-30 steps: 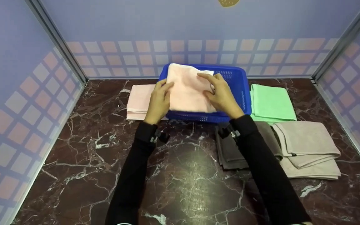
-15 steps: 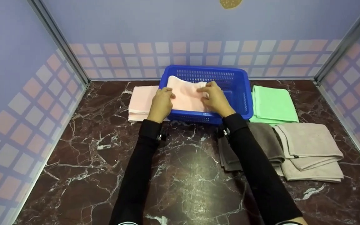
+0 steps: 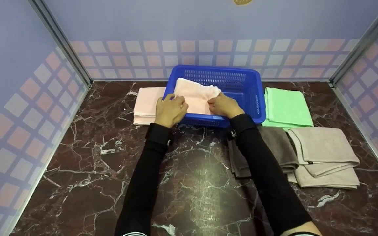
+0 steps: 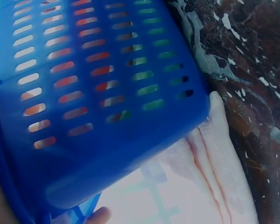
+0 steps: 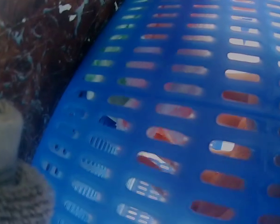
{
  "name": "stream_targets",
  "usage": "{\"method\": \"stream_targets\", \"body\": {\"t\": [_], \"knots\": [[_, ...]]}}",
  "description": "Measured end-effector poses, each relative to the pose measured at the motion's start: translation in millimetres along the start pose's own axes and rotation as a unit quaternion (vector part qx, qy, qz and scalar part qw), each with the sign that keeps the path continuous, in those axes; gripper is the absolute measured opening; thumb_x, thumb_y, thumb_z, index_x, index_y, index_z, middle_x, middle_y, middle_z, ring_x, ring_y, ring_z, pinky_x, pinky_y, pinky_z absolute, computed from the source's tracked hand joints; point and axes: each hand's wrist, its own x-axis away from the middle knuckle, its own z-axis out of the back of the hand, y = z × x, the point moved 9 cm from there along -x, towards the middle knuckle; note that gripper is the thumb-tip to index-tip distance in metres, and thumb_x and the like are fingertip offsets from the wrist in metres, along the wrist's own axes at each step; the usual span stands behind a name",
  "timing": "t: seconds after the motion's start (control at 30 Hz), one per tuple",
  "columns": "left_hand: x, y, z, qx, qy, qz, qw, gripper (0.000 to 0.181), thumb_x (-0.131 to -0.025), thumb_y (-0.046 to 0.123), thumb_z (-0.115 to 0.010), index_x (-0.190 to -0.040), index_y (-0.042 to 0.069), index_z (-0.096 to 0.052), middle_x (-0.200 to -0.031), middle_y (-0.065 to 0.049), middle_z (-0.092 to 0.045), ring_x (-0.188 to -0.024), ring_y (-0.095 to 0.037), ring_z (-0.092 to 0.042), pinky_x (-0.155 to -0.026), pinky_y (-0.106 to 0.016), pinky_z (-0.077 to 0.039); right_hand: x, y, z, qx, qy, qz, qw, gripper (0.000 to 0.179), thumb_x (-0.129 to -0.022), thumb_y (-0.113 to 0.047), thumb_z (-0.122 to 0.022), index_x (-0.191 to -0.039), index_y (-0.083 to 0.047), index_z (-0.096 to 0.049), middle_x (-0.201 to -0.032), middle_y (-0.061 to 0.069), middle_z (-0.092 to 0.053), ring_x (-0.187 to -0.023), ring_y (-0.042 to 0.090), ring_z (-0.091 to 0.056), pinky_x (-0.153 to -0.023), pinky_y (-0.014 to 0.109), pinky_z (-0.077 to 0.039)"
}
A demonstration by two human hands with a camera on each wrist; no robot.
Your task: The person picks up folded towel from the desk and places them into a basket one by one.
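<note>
A pale pink towel lies in the left part of the blue plastic basket, its right edge bunched up. My left hand reaches over the front left corner of the basket, fingers curled at the towel's left side. With its fingertips, my right hand pinches the bunched right edge inside the front rim. In the left wrist view, the slotted basket wall fills much of the frame and one fingertip shows below it. The right wrist view shows mostly the slotted wall, with the right fingers hidden.
Left of the basket lies another folded pink towel. A green folded towel is close on the right. Nearer me are a dark grey towel, partly under the right sleeve, and stacked beige towels. Patterned panels enclose the marble table.
Both hands have lowered the pink towel into the basket from above its rim. The right hand has drawn in slightly, bunching the towel's right edge; the left fingers have curled more.
</note>
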Motion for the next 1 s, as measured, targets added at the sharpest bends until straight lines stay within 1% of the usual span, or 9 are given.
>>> {"method": "stream_targets", "body": {"t": [0.1, 0.27, 0.37, 0.5, 0.63, 0.73, 0.8, 0.9, 1.0], "knots": [[-0.6, -0.8, -2.6, 0.0, -0.014, 0.01, 0.9999, 0.046, -0.107, 0.037, -0.032, -0.126, 0.014, -0.068, -0.141, -0.002, -0.066, -0.141, -0.025, -0.049, -0.112, -0.055, -0.038, 5.3, 1, -1, 0.001, -0.037, -0.039, 0.9985, 0.033, -0.1, -0.02, -0.047, -0.123, -0.011, -0.07, -0.132, 0.026, -0.063, -0.127, 0.04, -0.055, -0.097, 0.065, -0.052], [-1.3, -0.6, -3.8, 0.005, -0.011, 0.012, 0.9998, 0.047, -0.107, 0.036, -0.032, -0.123, 0.012, -0.07, -0.14, -0.002, -0.068, -0.14, -0.025, -0.051, -0.11, -0.054, -0.039, 7.4, 3, -1, 0.005, -0.045, -0.057, 0.9973, 0.037, -0.102, -0.023, -0.046, -0.13, -0.014, -0.068, -0.137, 0.025, -0.06, -0.131, 0.039, -0.053, -0.099, 0.066, -0.05], [-2.6, -0.4, -2.7, 0.009, -0.004, 0.011, 0.9999, 0.047, -0.107, 0.036, -0.032, -0.122, 0.012, -0.07, -0.14, -0.003, -0.067, -0.14, -0.025, -0.051, -0.11, -0.054, -0.039, 6.4, 5, 7, 0.011, -0.007, -0.06, 0.9981, 0.037, -0.101, -0.025, -0.049, -0.129, -0.016, -0.071, -0.136, 0.023, -0.063, -0.128, 0.04, -0.057, -0.096, 0.065, -0.052], [-4.6, 0.4, 0.8, 0.01, 0.009, 0.008, 0.9999, 0.046, -0.109, 0.035, -0.031, -0.121, 0.013, -0.07, -0.139, -0.003, -0.067, -0.139, -0.025, -0.051, -0.11, -0.054, -0.038, 10.0, 4, 28, 0.035, 0.103, -0.062, 0.9921, 0.035, -0.1, -0.027, -0.057, -0.13, -0.02, -0.073, -0.125, 0.022, -0.07, -0.111, 0.045, -0.068, -0.085, 0.063, -0.056], [-4.6, 2.5, 1.3, 0.017, 0.016, 0.0, 0.9997, 0.048, -0.11, 0.037, -0.03, -0.121, 0.013, -0.07, -0.139, -0.003, -0.067, -0.138, -0.026, -0.052, -0.109, -0.055, -0.039, 30.1, -3, 48, 0.054, 0.225, -0.052, 0.9715, 0.028, -0.1, -0.031, -0.059, -0.111, -0.014, -0.079, -0.099, 0.018, -0.073, -0.087, 0.045, -0.072, -0.07, 0.06, -0.056], [-3.5, 2.6, -1.3, 0.03, 0.009, -0.005, 0.9995, 0.054, -0.111, 0.045, -0.027, -0.125, 0.014, -0.068, -0.143, -0.003, -0.065, -0.14, -0.027, -0.051, -0.11, -0.056, -0.038, 51.8, -12, 50, 0.055, 0.269, -0.04, 0.9607, 0.038, -0.103, -0.036, -0.055, -0.086, -0.008, -0.074, -0.086, 0.016, -0.069, -0.076, 0.044, -0.07, -0.062, 0.059, -0.053], [-2.3, 0.6, -1.8, 0.048, 0.002, -0.006, 0.9988, 0.057, -0.11, 0.05, -0.025, -0.13, 0.015, -0.066, -0.148, -0.004, -0.061, -0.143, -0.028, -0.048, -0.113, -0.056, -0.035, 64.5, -17, 45, 0.053, 0.271, -0.034, 0.9606, 0.048, -0.106, -0.039, -0.051, -0.073, -0.007, -0.068, -0.081, 0.016, -0.068, -0.071, 0.045, -0.068, -0.059, 0.058, -0.052], [-0.7, -6.0, 1.9, 0.099, 0.0, -0.007, 0.9951, 0.059, -0.11, 0.052, -0.024, -0.139, 0.017, -0.061, -0.159, -0.005, -0.05, -0.148, -0.03, -0.042, -0.118, -0.058, -0.03, 76.6, -21, 34, 0.051, 0.245, -0.026, 0.9678, 0.057, -0.108, -0.041, -0.043, -0.064, -0.009, -0.061, -0.078, 0.017, -0.071, -0.07, 0.045, -0.069, -0.058, 0.058, -0.052], [-0.3, -16.4, 12.4, 0.157, 0.025, -0.005, 0.9873, 0.056, -0.111, 0.049, -0.028, -0.146, 0.017, -0.057, -0.165, -0.006, -0.04, -0.151, -0.033, -0.038, -0.121, -0.06, -0.027, 82.3, -21, 25, 0.057, 0.218, -0.019, 0.9741, 0.06, -0.109, -0.04, -0.04, -0.06, -0.01, -0.057, -0.075, 0.017, -0.072, -0.07, 0.045, -0.069, -0.06, 0.059, -0.053]]}}
